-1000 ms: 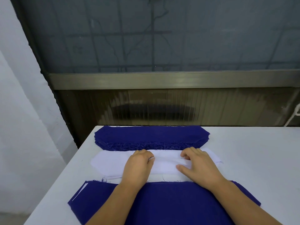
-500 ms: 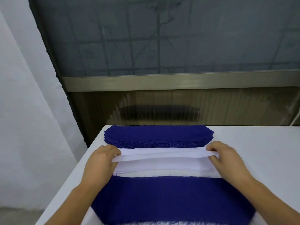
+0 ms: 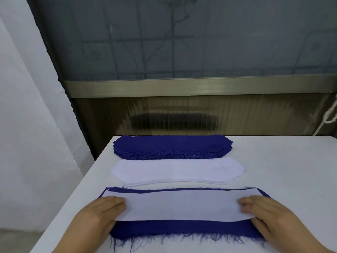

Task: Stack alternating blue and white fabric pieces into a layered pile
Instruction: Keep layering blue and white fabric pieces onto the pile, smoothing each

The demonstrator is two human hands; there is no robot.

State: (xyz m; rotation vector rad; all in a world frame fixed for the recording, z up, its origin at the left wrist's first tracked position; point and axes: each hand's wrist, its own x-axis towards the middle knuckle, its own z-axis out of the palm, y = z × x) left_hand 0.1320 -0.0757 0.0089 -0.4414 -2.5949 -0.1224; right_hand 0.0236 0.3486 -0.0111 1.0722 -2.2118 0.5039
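left hand [image 3: 99,214]: on the left end of the white fabric piece [image 3: 182,205], fingers over its top; thumb hidden, so a pinch or a flat press, cannot tell
right hand [image 3: 268,216]: on the right end of the same piece, fingers bent onto its top, its edge curling up against them; real grasp or not, cannot tell
white fabric piece: spans between both hands, lying on the blue fabric piece [image 3: 182,230]
blue fabric piece: under the hands, frayed edge toward the person, on the white table [image 3: 282,170]
white fabric stack [image 3: 175,170]: just beyond the hands
blue fabric stack [image 3: 171,147]: farther still, touching the white stack
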